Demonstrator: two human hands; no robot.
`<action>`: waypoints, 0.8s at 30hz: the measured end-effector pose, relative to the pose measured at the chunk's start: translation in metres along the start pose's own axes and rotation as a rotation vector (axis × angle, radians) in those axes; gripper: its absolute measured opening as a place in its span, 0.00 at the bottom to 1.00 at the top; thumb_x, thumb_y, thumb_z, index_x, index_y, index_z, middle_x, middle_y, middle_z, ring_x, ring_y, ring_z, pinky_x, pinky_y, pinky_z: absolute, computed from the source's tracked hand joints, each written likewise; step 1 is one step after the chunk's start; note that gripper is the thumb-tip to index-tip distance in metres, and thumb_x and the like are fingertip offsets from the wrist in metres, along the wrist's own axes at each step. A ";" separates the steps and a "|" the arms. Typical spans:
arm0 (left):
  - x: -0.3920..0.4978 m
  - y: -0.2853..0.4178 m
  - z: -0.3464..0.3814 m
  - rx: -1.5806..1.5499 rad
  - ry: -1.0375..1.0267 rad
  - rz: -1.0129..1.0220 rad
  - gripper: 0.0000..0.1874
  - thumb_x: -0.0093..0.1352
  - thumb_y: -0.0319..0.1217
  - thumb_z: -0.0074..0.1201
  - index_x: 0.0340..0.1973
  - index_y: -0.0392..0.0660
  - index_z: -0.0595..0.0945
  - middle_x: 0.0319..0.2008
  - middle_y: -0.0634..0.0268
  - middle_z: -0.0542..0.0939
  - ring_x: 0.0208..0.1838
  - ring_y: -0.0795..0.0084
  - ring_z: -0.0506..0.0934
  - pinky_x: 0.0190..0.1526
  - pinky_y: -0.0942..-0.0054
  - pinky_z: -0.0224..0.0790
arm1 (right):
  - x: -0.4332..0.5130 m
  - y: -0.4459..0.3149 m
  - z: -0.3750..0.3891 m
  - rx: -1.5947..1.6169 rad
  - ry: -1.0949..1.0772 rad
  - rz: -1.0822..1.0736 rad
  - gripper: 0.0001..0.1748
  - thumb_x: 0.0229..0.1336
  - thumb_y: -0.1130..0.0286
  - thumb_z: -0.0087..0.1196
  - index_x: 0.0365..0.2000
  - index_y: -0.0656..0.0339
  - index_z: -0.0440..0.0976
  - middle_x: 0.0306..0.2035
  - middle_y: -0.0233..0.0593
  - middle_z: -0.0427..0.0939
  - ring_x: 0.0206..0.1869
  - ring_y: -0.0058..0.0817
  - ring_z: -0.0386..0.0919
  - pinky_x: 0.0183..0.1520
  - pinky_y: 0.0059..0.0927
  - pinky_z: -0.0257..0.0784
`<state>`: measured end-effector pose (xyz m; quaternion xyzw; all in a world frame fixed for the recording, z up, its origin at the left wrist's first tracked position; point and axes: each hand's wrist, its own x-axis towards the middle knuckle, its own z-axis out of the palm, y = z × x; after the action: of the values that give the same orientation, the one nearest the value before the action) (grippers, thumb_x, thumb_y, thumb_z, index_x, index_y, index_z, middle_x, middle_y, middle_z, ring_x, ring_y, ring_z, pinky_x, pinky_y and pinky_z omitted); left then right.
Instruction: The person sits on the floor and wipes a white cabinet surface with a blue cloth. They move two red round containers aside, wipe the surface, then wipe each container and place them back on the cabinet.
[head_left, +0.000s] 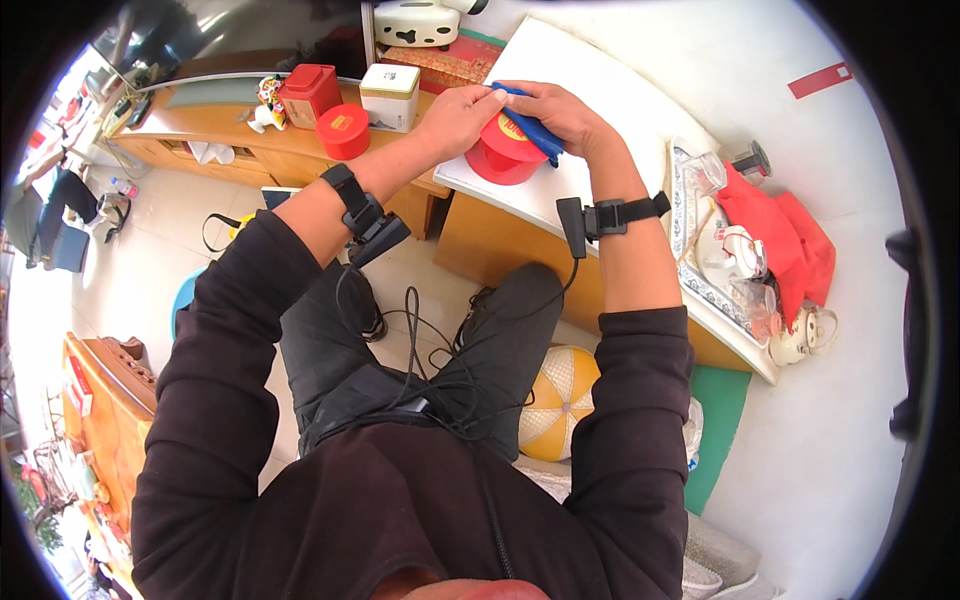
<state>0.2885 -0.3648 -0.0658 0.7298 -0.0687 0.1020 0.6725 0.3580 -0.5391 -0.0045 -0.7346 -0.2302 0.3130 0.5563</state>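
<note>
A red round container (504, 166) with a yellow label on its lid is at the near left part of the white tabletop (551, 64). My left hand (459, 118) is against its far left side, thumb over the rim; most of the fingers are hidden. My right hand (559, 112) holds a folded blue cloth (534, 133) pressed on the lid's right edge. The thumbs of both hands nearly meet at the top of the lid. A black strap with a small device sits on each wrist.
On the wooden cabinet (270, 154) stand a red square tin (309, 94), a smaller red round tin (343, 131) and a white tin (390, 97). At right, a tray (684, 225) holds a teapot (724, 251) and glasses beside a red cloth (787, 232). Black cables (412, 330) hang over my lap.
</note>
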 end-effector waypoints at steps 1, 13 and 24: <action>0.000 -0.001 0.000 0.038 0.013 0.043 0.21 0.78 0.42 0.50 0.47 0.34 0.84 0.37 0.55 0.87 0.40 0.66 0.84 0.46 0.68 0.75 | 0.002 -0.001 0.001 -0.070 0.070 -0.002 0.24 0.70 0.61 0.57 0.59 0.66 0.76 0.48 0.42 0.84 0.45 0.25 0.83 0.50 0.27 0.80; -0.005 0.010 0.005 0.224 0.042 -0.065 0.24 0.80 0.46 0.45 0.45 0.35 0.84 0.40 0.57 0.86 0.43 0.68 0.81 0.50 0.66 0.73 | -0.062 0.020 0.053 -0.216 0.586 -0.162 0.47 0.54 0.56 0.68 0.65 0.77 0.65 0.57 0.56 0.78 0.57 0.38 0.79 0.61 0.33 0.73; -0.010 -0.016 0.017 0.034 0.202 0.099 0.31 0.81 0.50 0.37 0.39 0.34 0.83 0.36 0.45 0.84 0.42 0.48 0.80 0.48 0.56 0.70 | -0.023 -0.002 0.030 -0.422 0.508 -0.002 0.33 0.57 0.43 0.68 0.37 0.71 0.83 0.28 0.43 0.83 0.30 0.26 0.79 0.38 0.30 0.77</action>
<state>0.2837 -0.3805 -0.0846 0.7229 -0.0349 0.2092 0.6576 0.3205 -0.5345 -0.0035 -0.8879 -0.1446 0.0646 0.4320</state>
